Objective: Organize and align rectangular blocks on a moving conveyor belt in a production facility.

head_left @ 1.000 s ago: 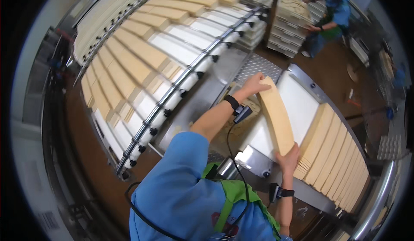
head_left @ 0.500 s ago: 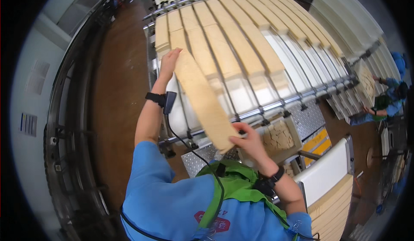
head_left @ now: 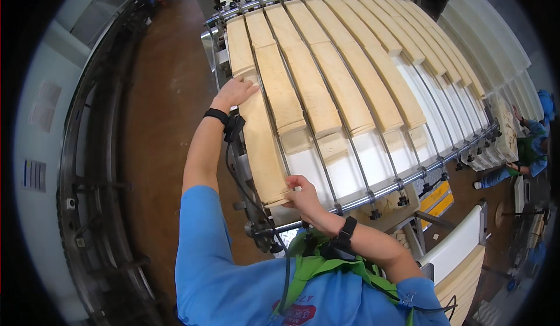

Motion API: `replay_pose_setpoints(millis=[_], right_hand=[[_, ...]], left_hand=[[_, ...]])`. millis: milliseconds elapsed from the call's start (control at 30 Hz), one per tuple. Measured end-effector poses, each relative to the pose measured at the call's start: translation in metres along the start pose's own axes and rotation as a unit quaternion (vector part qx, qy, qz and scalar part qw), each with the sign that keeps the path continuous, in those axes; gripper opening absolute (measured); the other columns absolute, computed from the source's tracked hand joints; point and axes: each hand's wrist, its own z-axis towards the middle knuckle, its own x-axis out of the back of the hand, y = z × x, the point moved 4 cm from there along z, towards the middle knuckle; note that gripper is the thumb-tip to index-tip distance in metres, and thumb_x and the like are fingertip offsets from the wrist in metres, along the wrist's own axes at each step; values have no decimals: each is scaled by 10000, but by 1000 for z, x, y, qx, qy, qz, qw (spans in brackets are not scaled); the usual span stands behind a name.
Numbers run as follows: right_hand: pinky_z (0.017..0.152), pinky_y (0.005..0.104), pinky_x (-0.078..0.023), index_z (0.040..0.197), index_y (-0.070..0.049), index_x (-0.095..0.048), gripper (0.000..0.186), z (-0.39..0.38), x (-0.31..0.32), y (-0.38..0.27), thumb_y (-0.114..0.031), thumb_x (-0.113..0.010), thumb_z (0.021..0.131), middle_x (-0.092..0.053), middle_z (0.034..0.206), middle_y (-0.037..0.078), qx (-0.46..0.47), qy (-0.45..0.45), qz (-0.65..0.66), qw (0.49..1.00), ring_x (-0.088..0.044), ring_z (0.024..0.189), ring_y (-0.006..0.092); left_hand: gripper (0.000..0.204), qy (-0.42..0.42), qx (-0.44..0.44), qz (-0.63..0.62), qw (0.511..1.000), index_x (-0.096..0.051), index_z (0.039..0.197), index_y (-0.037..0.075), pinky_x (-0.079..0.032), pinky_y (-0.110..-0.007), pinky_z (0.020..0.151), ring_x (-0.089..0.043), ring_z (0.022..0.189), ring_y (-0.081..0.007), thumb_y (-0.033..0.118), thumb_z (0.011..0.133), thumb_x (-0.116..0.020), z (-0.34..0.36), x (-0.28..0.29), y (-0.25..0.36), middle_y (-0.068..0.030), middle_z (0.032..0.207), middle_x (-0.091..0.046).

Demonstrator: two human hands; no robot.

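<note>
A long pale beige slab (head_left: 260, 142) lies in the leftmost lane of the wide rack, lengthwise between metal rods. My left hand (head_left: 235, 91) is closed on its far end, just below another slab (head_left: 239, 43). Fingers of my right hand (head_left: 300, 193) grip the near end beside the front rail (head_left: 371, 196). Rows of similar slabs (head_left: 324, 75) fill the other lanes to varying lengths, some stacked, over a white surface (head_left: 307, 167).
A small white conveyor (head_left: 458, 235) holding more slabs stands at lower right. Behind it, a co-worker (head_left: 534, 145) in blue handles stacked trays (head_left: 494, 158). Steel machinery (head_left: 76, 209) runs along the left wall beside a brown floor (head_left: 146, 151).
A second ago both hands held a slab over the small conveyor. It has moved left onto the wide rack and lowered into the end lane. My view has swung leftward too.
</note>
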Motion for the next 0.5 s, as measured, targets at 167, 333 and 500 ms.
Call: replay_pose_setpoints(millis=[167,333,500], right_hand=[[581,275,-535,1085,-19,-491,371,9,-6,-3,21,-567,724,-448,990,66,32,-1,-55,998,-547,858,174],[798,337,-472,1118,-19,-488,467,43,-15,-22,-10,-596,663,-507,1042,138,245,92,-302,917,-558,925,257],[904,366,-412,1164,-24,-457,538,49,11,-14,-14,-549,634,-501,1132,163,256,82,-231,935,-513,1057,321]], left_hand=[[401,110,-131,161,972,-663,854,34,-399,-381,868,-486,1044,-295,394,837,-489,-12,32,13,-134,1031,-579],[300,232,-25,178,956,-670,829,49,-385,-400,882,-483,1051,-289,330,770,-584,-17,43,12,-110,1078,-561],[213,220,-39,50,973,-653,882,35,-393,-421,921,-464,1102,-318,203,755,-623,4,46,83,-166,1100,-551]])
